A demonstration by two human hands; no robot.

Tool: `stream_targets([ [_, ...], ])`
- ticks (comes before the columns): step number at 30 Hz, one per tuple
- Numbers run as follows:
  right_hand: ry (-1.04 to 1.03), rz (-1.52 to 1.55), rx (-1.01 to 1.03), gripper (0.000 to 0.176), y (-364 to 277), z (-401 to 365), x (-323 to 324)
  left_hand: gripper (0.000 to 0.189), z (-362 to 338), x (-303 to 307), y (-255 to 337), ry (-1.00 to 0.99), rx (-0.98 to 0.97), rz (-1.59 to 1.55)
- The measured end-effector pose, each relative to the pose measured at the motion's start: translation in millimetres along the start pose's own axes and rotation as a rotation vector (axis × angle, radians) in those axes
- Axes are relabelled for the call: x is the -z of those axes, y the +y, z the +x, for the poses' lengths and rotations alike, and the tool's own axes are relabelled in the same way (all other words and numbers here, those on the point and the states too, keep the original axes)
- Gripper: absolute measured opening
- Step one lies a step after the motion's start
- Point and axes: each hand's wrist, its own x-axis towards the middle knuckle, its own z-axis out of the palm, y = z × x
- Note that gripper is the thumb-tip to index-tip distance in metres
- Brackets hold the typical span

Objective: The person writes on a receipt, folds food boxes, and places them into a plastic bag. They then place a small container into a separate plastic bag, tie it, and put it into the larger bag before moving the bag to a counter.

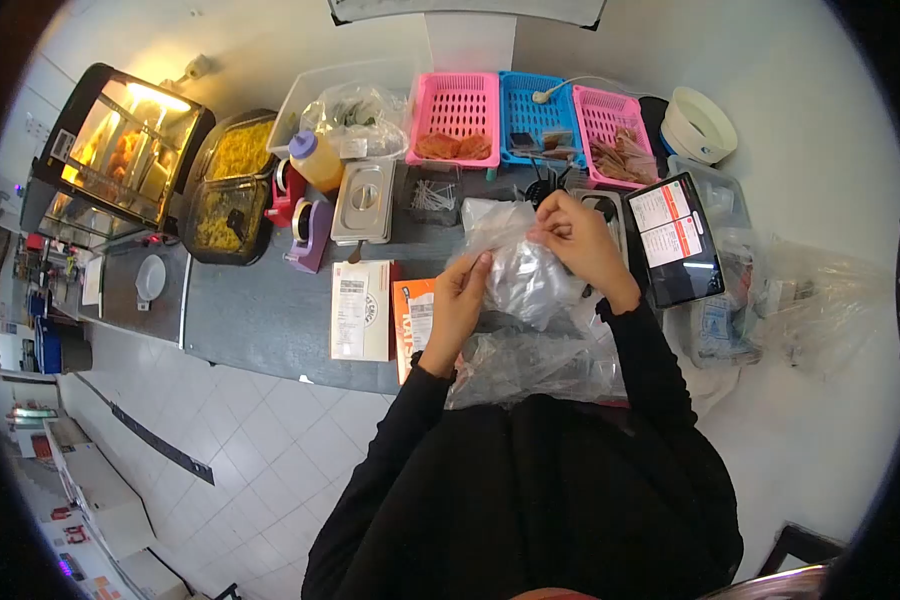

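Bag (518,262), clear crinkled plastic

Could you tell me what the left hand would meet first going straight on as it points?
The left hand would first meet the clear plastic bag; its fingertips seem to touch it.
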Motion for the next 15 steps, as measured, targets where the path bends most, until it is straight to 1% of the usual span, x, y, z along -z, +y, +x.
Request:
stream_targets([
  [1,0.030,0.006,-0.026,0.018,2.7,-0.9,3.0,0.025,2.4,1.7,2.6,-0.013,0.093,-0.024],
  [3,0.083,0.019,-0.085,0.016,2.8,-4.2,8.7,0.023,3.0,7.3,6.8,-0.025,0.173,-0.211],
  [4,0.098,-0.023,-0.116,0.013,1.4,-6.0,11.0,0.023,2.2,11.5,8.4,-0.027,0.216,-0.304],
  [5,0.102,0.008,-0.114,0.013,4.7,-6.4,11.7,0.023,1.9,14.3,9.9,-0.028,0.258,-0.398],
  [6,0.104,0.040,-0.113,0.013,10.1,-6.5,11.3,0.019,1.9,15.5,12.1,-0.055,0.215,-0.422],
  [7,0.106,0.070,-0.111,0.012,13.5,-6.6,11.3,0.017,3.1,17.8,11.5,-0.034,0.236,-0.437],
  [8,0.151,0.027,-0.144,0.011,14.0,-6.9,11.9,0.017,5.0,20.9,10.1,-0.013,0.256,-0.455],
  [9,0.255,0.034,-0.077,0.010,14.5,-4.5,9.0,0.017,6.1,23.5,9.9,0.011,0.276,-0.474],
  [11,0.454,0.046,0.059,0.010,17.5,3.7,-1.0,0.022,6.5,28.9,13.2,0.026,0.249,-0.524],
  [12,0.429,-0.047,0.022,0.017,20.0,4.9,-4.2,0.025,6.0,31.1,13.8,0.035,0.236,-0.552],
  [15,0.524,-0.392,0.404,0.018,47.0,18.9,-40.0,0.025,5.0,36.3,12.5,0.101,0.196,-0.508],
])
